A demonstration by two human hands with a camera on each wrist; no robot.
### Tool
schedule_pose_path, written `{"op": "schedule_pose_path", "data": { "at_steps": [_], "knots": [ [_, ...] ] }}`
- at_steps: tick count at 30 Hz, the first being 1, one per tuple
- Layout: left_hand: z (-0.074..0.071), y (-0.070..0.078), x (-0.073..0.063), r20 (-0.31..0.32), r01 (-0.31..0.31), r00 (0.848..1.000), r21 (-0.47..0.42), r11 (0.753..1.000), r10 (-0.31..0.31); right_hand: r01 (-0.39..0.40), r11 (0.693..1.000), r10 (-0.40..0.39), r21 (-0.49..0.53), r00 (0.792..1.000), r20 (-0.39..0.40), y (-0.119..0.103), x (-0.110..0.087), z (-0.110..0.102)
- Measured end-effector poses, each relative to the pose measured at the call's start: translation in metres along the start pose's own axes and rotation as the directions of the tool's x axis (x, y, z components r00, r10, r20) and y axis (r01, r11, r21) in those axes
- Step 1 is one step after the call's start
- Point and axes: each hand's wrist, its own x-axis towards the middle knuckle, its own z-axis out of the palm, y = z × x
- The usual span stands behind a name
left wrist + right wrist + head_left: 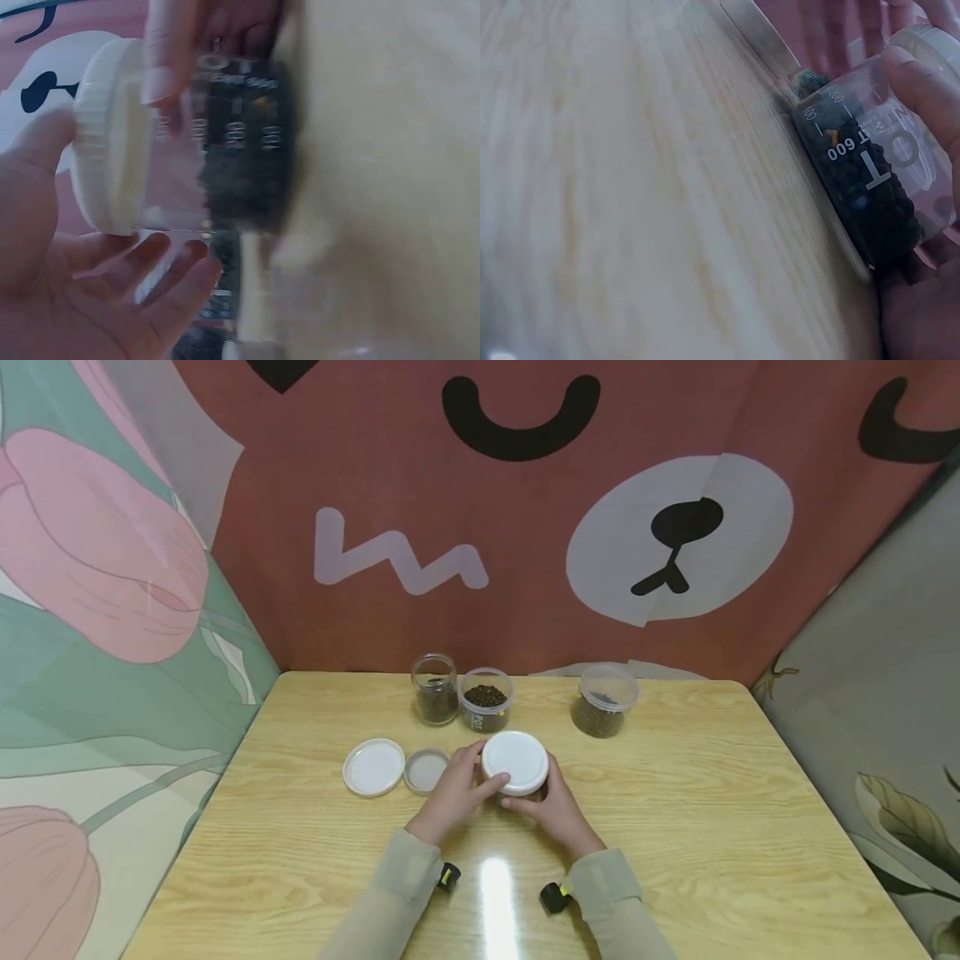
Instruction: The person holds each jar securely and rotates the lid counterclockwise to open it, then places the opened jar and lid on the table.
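A clear plastic jar (862, 161) with white printed markings holds dark pellet-like pieces in its lower part. Its ribbed white lid (515, 762) sits on top, at the front middle of the table. My right hand (558, 807) grips the jar's body, its thumb along the wall. On the other side my left hand (453, 789) has its thumb on the lid and its fingers bent around the lid's edge. In the left wrist view, the jar's base (283, 150) is close over the tabletop.
Behind the hands stand an open glass jar (435, 697) and an open plastic jar (486, 706), both with dark contents. Another plastic jar (602, 706) stands to the right. A white lid (373, 767) and a smaller greyish lid (426, 771) lie left on the wooden table (720, 827).
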Motion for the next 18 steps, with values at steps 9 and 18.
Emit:
{"op": "schedule_pose_path", "data": {
  "at_steps": [9, 18],
  "knots": [
    [0.001, 0.021, 0.021, 0.099, -0.218, 0.975, 0.253, 0.943, 0.199, 0.027, 0.999, -0.028, 0.028, 1.000, 0.012, 0.003, -0.001, 0.001],
    [0.009, 0.032, 0.028, 0.149, -0.283, 0.958, 0.350, 0.893, 0.245, 0.011, 1.000, -0.011, 0.006, 1.000, -0.004, 0.000, -0.002, -0.001]
  ]
}}
